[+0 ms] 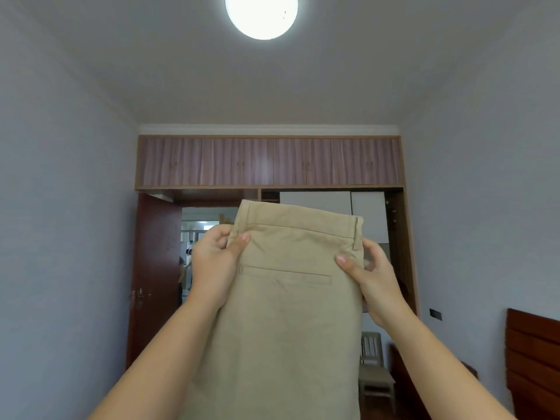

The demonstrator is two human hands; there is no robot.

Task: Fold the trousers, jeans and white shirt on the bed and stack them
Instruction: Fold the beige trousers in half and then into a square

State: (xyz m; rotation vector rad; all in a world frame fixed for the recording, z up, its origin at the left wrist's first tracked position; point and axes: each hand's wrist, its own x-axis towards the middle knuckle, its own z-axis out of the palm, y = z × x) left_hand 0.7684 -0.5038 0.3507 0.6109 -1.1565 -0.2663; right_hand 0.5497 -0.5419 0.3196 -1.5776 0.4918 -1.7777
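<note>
Head view shows tan trousers [291, 298] held up in the air, hanging straight down. They look smooth, with a waistband on top and a thin pocket slit below it. Left hand [216, 262] and right hand [368, 268] each pinch one side near the waistband.

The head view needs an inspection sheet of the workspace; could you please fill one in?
Surface: nothing seen.
Job's things: beige trousers held up in the air by the waistband, back pocket facing the camera; other garments not seen.
Clutter: chair by the far wall.
Grippers: left hand pinches the waistband's left edge; right hand pinches its right edge.
Cables: nothing seen.
Surroundings: lit ceiling lamp, wardrobe, open door.
</note>
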